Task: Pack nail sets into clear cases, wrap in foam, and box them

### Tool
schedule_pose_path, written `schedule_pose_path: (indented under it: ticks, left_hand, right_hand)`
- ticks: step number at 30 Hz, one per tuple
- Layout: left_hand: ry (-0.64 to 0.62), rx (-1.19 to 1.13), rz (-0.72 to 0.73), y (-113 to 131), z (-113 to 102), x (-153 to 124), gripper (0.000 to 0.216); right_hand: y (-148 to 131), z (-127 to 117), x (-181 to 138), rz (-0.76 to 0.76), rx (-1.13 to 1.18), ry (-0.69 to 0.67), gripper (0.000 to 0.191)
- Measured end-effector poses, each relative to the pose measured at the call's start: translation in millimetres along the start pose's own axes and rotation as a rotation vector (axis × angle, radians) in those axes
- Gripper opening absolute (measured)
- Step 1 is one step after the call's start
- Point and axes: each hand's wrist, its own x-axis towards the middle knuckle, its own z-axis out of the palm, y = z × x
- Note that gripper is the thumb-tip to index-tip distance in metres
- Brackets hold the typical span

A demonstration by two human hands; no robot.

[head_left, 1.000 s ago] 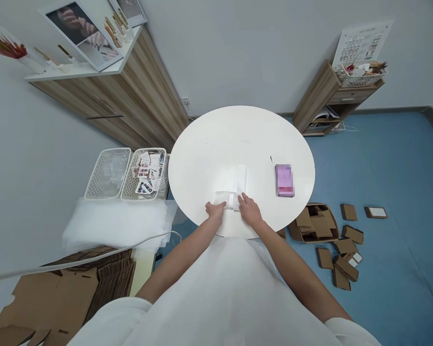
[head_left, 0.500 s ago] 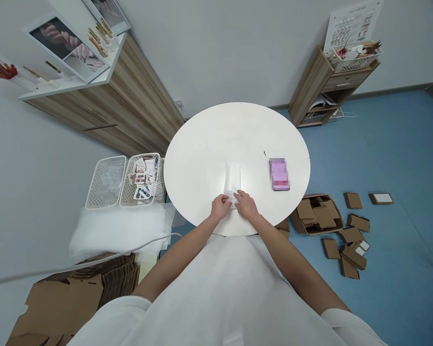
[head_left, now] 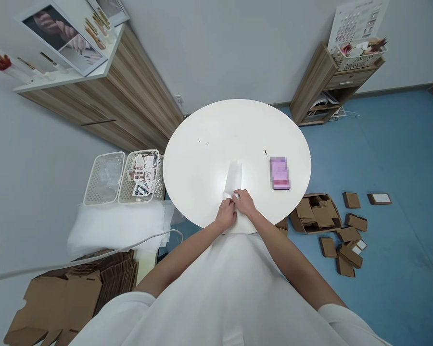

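A narrow folded strip of thin white sheet (head_left: 234, 175) lies on the round white table (head_left: 216, 134), running away from me. My left hand (head_left: 226, 215) and my right hand (head_left: 243, 203) meet at its near end, fingers closed and pinching the sheet. The hands touch each other at the table's front edge. A small pink box (head_left: 279, 173) lies flat on the table to the right, apart from both hands.
Two white baskets (head_left: 123, 177) stand left of the table, one holding several small cards. White foam sheets (head_left: 115, 229) and flat cardboard (head_left: 68, 298) lie at the lower left. Brown cardboard boxes (head_left: 332, 226) are scattered on the blue floor at right. Wooden cabinets stand by the wall.
The white sheet has been folded from a wide piece into a narrow strip. My left hand moved right until it met my right hand at the strip's near end.
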Motion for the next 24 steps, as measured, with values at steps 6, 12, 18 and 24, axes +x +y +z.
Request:
schedule_pose_path:
  ticks: [6,12,18,24]
  left_hand:
    - [-0.033,-0.034,0.039,-2,-4,-2,0.029]
    - [0.058,-0.023,0.086,-21,-26,6,0.04]
    - [-0.118,0.206,0.267,-33,-39,26,0.061]
    - [-0.137,0.211,0.288,-37,-39,31,0.064]
  right_hand:
    - [-17,4,7,0.122,-0.19,0.083,0.019]
    - [-10,6,8,0.095,-0.184,0.099,0.014]
    - [-3,2,-3,-0.038,-0.223,0.095,0.035]
    - [16,-11,-10,-0.506,-0.358,-0.091,0.07]
